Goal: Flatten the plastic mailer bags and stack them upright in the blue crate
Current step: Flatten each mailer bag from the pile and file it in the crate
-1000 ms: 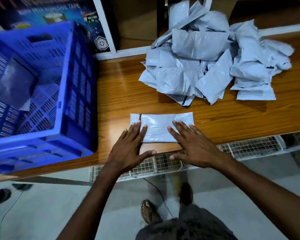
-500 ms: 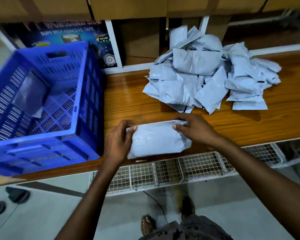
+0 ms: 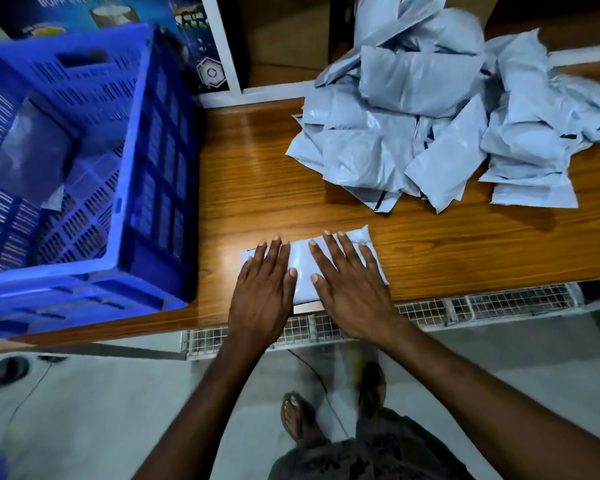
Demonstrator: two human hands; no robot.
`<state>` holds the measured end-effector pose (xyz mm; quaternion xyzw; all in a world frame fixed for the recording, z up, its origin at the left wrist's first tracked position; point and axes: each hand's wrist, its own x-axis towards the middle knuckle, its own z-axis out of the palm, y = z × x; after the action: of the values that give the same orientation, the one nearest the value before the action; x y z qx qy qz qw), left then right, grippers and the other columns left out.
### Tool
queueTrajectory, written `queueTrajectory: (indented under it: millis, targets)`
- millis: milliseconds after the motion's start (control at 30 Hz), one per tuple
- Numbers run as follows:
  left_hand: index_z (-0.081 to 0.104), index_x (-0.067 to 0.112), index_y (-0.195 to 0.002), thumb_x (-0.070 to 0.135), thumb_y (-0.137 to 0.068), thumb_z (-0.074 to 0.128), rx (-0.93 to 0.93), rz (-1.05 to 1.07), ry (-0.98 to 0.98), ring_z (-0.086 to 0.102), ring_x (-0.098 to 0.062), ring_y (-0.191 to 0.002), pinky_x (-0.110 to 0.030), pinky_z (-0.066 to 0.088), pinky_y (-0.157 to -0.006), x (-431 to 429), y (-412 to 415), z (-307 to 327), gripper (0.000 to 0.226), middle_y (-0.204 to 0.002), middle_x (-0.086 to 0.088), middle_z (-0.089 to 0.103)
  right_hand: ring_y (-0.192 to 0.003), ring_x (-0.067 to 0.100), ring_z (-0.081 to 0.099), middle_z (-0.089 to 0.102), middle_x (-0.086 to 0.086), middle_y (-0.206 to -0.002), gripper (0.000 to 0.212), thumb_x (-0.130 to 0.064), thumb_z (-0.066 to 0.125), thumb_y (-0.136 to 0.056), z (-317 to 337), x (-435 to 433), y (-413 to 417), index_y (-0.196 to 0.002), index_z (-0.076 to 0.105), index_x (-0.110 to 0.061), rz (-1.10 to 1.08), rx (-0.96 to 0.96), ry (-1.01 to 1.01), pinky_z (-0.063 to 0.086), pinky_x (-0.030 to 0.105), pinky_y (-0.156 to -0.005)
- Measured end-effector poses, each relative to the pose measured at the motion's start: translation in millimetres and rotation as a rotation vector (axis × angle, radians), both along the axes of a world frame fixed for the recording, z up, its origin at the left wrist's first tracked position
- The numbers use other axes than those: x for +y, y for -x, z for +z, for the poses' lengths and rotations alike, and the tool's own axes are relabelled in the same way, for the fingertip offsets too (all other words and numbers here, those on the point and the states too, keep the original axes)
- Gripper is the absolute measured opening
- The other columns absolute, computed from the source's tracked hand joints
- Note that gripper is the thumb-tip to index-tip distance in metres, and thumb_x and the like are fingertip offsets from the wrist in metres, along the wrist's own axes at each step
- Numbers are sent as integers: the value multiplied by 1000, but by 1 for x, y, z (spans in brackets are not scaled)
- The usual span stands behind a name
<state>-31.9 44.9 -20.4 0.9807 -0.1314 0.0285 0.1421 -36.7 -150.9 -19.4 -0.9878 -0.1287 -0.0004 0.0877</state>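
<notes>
Head view. One grey plastic mailer bag (image 3: 301, 263) lies flat on the wooden table (image 3: 257, 174), at lower centre of the frame, close to the table's near edge. Its long axis runs left to right, roughly parallel to that edge.

Both hands rest on the bag, palms down. The left hand (image 3: 264, 282) covers its left half and the right hand (image 3: 350, 282) its right half. The fingers of each are straight and slightly spread, pressing and gripping nothing.

The blue crate (image 3: 160, 150) fills the left of the frame, beside the bag and apart from it. A grey sheet (image 3: 32, 154) leans against the crate's inner wall. It is blurred, but is probably a mailer already stacked.

The pile of unflattened mailers (image 3: 430, 116) sits at upper right, well apart from the hands. A wire mesh rack (image 3: 499, 301) runs below the table edge.

Judgement: the step in hand is flattening. The crate lies to the left of the bag, so the left hand is the nearer one for the transfer. The bag must be turned onto an edge before it can stand upright.
</notes>
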Motion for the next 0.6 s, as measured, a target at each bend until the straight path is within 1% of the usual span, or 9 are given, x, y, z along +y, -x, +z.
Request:
queueTrajectory:
  millis: [67,167,267,367,400,467,533,600]
  targets:
    - [33,13,-160,41,-110,20,-9,-17,-11,23,-28,-156,-46,28,-123,2,1,-1,59,-167,-7,28,-157,24,5,10,6,-170,59,-50,22,-107,0,-1,0,-162,18,-29,-15,-3,-3,7,47,-126]
    - [26,18,-163,46,-111,18,11,-21,-20,12,-22,-158,-39,17,-126,8,1,-4,60,-170,-4,19,-157,21,-1,3,6,-170,60,-54,20,-107,-2,-3,0,-163,11,-32,-17,19,-19,5,44,-127]
    - [24,21,-163,51,-110,17,25,-10,-20,11,-19,-159,-39,17,-126,11,2,-1,62,-171,-1,15,-157,20,-1,2,4,-171,62,-58,15,-105,1,-6,-1,-162,8,-35,-37,59,-15,6,44,-127]
    - [14,24,-165,56,-108,14,59,-1,-24,-2,-15,-158,-35,7,-126,16,4,4,65,-172,3,3,-157,18,-6,-4,2,-170,66,-65,7,-102,10,-7,-2,-162,1,-36,-26,109,-5,4,41,-127]
    - [12,24,-165,58,-107,13,76,-3,-18,-4,-14,-158,-35,6,-126,18,3,5,66,-172,4,0,-156,17,-9,-7,2,-170,68,-66,5,-101,13,-8,-1,-162,-1,-36,-22,129,0,3,41,-127]
    - [10,25,-165,60,-105,8,97,-9,-30,-5,-15,-158,-36,6,-126,23,5,7,69,-172,4,-3,-156,16,-14,-12,1,-170,70,-68,4,-101,18,-8,-1,-162,-4,-35,-34,203,21,0,42,-126]
    - [8,26,-165,60,-105,5,97,-14,-37,-6,-16,-158,-37,6,-126,33,7,7,69,-171,5,-5,-155,19,-17,-14,3,-169,73,-69,6,-99,27,-6,-6,-162,-4,-33,-51,253,36,-2,46,-126]
    - [6,27,-165,60,-104,3,111,-29,-15,-6,-16,-158,-37,7,-126,42,8,7,69,-171,7,-5,-154,19,-22,-16,4,-169,77,-73,10,-98,33,-2,-10,-162,-1,-31,31,191,26,-4,51,-125]
